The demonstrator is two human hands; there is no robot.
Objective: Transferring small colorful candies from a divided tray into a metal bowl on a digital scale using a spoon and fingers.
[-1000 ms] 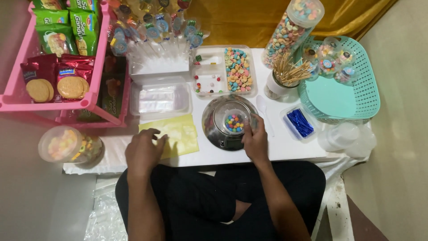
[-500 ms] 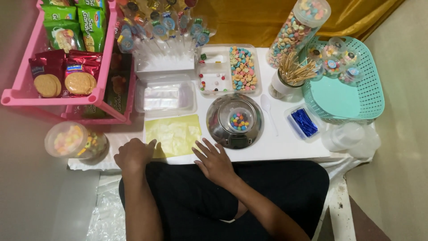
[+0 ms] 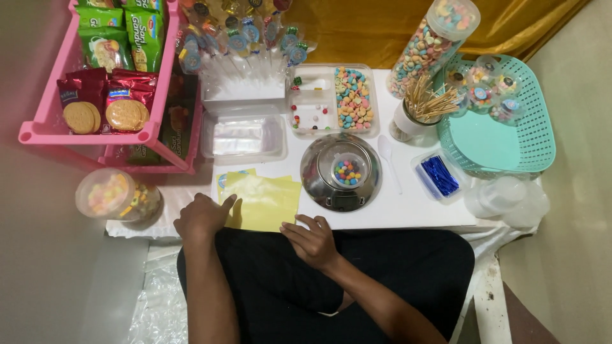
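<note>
Left hand [image 3: 203, 216]: resting at the near edge of the surface [image 3: 414, 207], fingers loosely curled, fingertips touching the left edge of the yellow sheets [image 3: 264, 200]; gripping nothing.
Right hand [image 3: 312, 241]: open, fingers spread, lying at the near edge just right of the sheets' near corner; holding nothing.
Yellow sheets: flat stack on the near left part of the surface, between the two hands.
Metal bowl [image 3: 341, 172]: just right of the sheets, with a small clear cup of coloured candies [image 3: 347, 171] inside.
White spoon [image 3: 387, 159]: lying right of the bowl.
Clear tray [image 3: 244, 137]: far side of the sheets.
Divided candy box [image 3: 331, 99]: far side of the bowl.
Pink rack [image 3: 105, 83]: far left, packed with biscuit packets.
Teal basket [image 3: 497, 121]: far right.
Candy jar [image 3: 118, 196]: near left, beside the left hand.
</note>
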